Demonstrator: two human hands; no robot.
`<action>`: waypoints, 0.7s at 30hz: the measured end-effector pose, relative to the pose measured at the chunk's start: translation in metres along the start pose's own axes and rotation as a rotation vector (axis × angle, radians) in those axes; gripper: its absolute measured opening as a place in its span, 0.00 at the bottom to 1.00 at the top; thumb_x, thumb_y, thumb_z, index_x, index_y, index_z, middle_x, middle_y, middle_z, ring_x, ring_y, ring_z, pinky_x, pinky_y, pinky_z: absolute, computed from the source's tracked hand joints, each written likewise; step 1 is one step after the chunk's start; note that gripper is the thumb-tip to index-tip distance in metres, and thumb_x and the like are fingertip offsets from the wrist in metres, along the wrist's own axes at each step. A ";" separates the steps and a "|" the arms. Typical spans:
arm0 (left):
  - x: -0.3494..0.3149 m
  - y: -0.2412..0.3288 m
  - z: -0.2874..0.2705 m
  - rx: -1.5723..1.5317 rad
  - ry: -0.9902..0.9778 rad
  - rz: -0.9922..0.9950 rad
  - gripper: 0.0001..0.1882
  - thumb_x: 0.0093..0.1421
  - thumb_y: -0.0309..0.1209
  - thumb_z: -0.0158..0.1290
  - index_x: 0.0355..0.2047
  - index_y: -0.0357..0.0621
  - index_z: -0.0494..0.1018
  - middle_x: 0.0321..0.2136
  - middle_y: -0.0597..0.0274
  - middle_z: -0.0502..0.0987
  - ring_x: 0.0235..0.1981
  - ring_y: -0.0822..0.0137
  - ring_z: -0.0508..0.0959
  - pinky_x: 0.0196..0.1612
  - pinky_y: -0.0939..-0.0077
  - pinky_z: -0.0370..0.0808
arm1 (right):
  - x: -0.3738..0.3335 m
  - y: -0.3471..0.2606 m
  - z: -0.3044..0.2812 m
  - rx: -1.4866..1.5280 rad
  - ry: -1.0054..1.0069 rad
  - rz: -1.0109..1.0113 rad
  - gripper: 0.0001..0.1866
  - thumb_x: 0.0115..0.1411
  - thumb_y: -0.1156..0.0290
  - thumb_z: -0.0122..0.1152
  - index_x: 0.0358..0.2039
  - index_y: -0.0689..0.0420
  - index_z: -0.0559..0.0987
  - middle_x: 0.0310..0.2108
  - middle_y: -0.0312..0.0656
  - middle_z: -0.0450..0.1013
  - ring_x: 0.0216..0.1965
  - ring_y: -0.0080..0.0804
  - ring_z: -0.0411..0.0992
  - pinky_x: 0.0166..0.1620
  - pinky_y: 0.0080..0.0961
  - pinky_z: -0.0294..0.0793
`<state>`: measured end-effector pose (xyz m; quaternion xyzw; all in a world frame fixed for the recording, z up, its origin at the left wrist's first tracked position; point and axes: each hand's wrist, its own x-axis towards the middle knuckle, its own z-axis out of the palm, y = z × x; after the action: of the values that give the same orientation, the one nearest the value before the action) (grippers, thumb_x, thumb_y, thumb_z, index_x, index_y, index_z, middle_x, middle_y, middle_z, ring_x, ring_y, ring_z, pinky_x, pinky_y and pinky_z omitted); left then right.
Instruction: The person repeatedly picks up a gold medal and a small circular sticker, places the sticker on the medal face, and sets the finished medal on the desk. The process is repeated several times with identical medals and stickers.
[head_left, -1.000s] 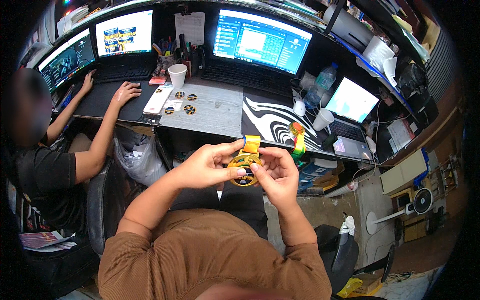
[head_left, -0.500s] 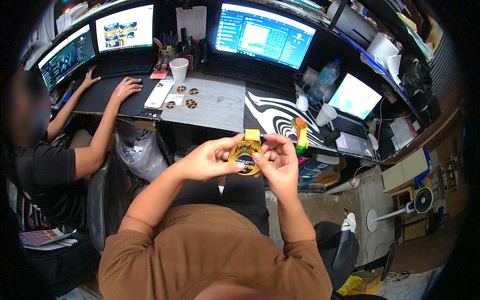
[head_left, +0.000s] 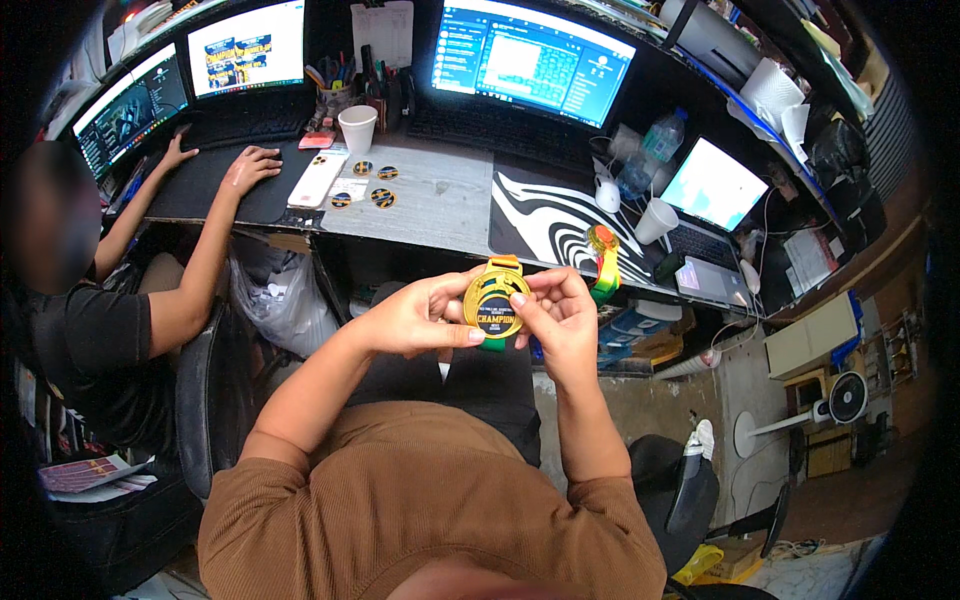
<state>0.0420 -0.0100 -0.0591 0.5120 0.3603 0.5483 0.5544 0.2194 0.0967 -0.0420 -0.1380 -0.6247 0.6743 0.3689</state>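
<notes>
A gold medal (head_left: 490, 288) with a round dark printed disc in its lower part is held above my lap, its face toward me. My left hand (head_left: 425, 316) grips its left side, the thumb along the lower edge. On the right side, my right hand (head_left: 560, 322) pinches it with the thumb on the face. A yellow-orange ribbon (head_left: 504, 263) is attached at the medal's top, and a bit of green shows below. Another medal (head_left: 602, 239) with a multicoloured ribbon (head_left: 607, 275) lies at the desk edge, beyond my right hand.
Several round dark stickers (head_left: 383, 198) lie on the grey desk (head_left: 440, 205) beside a white phone (head_left: 319, 180) and paper cup (head_left: 357, 130). Another cup (head_left: 655, 221) stands near a laptop (head_left: 690, 240). At left, a co-worker's hand (head_left: 252, 170) rests on a black mat.
The medal has tilted so its face shows more fully, and my left thumb has slid down toward its lower edge. Both hands keep their hold.
</notes>
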 end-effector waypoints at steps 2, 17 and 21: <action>0.000 -0.002 -0.003 -0.006 0.003 -0.017 0.41 0.58 0.24 0.56 0.67 0.38 0.46 0.42 0.62 0.77 0.36 0.81 0.75 0.31 0.86 0.73 | 0.002 0.003 0.001 0.017 0.014 -0.002 0.15 0.58 0.81 0.59 0.44 0.63 0.67 0.34 0.42 0.73 0.30 0.21 0.73 0.29 0.14 0.74; 0.011 -0.031 -0.069 0.140 0.269 -0.188 0.36 0.62 0.32 0.54 0.67 0.47 0.49 0.32 0.64 0.79 0.11 0.80 0.69 0.13 0.88 0.66 | 0.078 0.094 -0.013 0.048 0.006 0.203 0.22 0.58 0.83 0.58 0.50 0.58 0.62 0.31 0.46 0.77 0.28 0.23 0.74 0.30 0.16 0.72; 0.031 -0.059 -0.102 0.476 0.695 0.070 0.20 0.58 0.29 0.56 0.52 0.47 0.72 0.37 0.62 0.77 0.31 0.76 0.74 0.36 0.82 0.73 | 0.169 0.138 -0.025 -0.050 0.079 0.234 0.19 0.57 0.81 0.59 0.46 0.56 0.63 0.28 0.43 0.75 0.27 0.25 0.74 0.23 0.18 0.70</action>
<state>-0.0380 0.0457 -0.1326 0.4224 0.6247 0.6084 0.2474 0.0738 0.2359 -0.1301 -0.2453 -0.6060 0.6910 0.3085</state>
